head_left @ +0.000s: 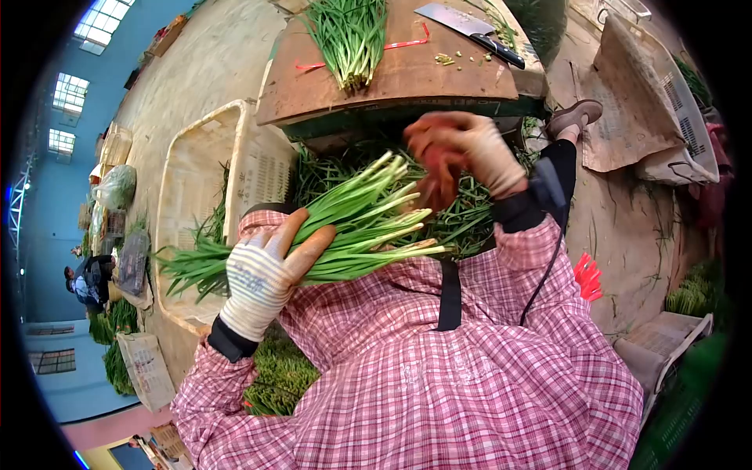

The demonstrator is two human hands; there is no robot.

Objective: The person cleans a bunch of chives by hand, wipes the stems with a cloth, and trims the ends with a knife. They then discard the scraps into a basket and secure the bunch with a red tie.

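My left hand (270,262), in a striped glove with brown fingers, is closed around a bunch of garlic chives (352,223). The pale cut ends point right, and the leaf tips hang to the left over a crate. My right hand (462,153), in a glove with rust-coloured fingers, hovers just above and right of the stem ends. Motion blurs its fingers, so I cannot make out whether anything is in them. Loose chive leaves (470,207) lie heaped below the hands. Another bundle of chives (350,39) lies on the brown board (313,102) across a red tie (407,44).
On the board's right rests a cleaver (458,19) beside small cut bits. A white plastic crate (200,149) stands at my left, another crate (677,117) with cardboard at right. More greens (286,372) lie by my left elbow. A person (90,278) is far left.
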